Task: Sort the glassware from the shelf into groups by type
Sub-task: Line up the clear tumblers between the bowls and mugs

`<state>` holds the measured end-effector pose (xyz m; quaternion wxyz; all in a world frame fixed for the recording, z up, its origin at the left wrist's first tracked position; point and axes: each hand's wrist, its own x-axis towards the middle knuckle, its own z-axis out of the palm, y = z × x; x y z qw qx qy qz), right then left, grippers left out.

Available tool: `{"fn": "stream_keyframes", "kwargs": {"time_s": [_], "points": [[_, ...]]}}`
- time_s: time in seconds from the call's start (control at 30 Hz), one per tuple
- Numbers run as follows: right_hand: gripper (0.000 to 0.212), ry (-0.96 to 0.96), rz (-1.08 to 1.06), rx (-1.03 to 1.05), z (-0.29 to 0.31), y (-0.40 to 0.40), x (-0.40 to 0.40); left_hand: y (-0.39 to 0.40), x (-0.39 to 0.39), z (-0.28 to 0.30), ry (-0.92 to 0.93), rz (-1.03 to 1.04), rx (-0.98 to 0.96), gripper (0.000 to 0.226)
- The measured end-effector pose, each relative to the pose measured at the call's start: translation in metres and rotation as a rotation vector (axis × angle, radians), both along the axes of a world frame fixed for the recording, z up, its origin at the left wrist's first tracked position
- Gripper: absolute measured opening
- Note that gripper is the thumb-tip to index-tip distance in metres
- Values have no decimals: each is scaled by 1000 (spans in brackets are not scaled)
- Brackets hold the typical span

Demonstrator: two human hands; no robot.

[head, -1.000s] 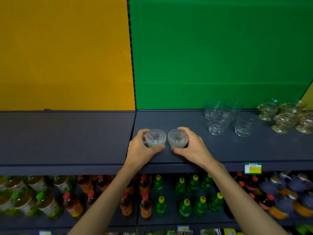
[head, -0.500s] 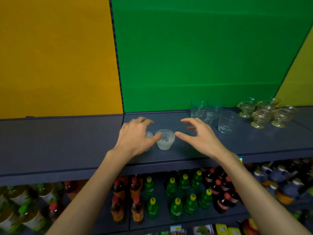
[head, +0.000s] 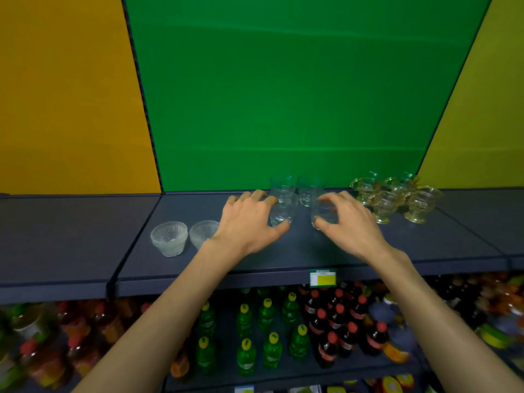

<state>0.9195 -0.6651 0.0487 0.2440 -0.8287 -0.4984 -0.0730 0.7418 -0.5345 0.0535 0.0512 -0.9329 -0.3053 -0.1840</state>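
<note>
Two hands [head: 249,222] [head: 347,222] grip front tumblers [head: 283,212] [head: 321,215]; shelf [head: 283,259] edge near.

Two bare forearms enter from the bottom edge, uncovered from the frame edge to the wrist, with no sleeve showing. The left hand [head: 249,219] and the right hand [head: 350,222] are bare too: no glove, ring, watch or band is visible. Fingernails look short and unpainted
</note>
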Motion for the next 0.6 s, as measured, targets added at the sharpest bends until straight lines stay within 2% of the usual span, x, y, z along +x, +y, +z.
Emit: {"fn": "stream_keyframes", "kwargs": {"time_s": [0.33,0.6], "points": [[53,-14,113,-56,14,-22,89,-45,80,19,-30,183,-42,63],[59,-28,166,-108,22,17,119,-7,109,29,15,273,-23,66]]}}
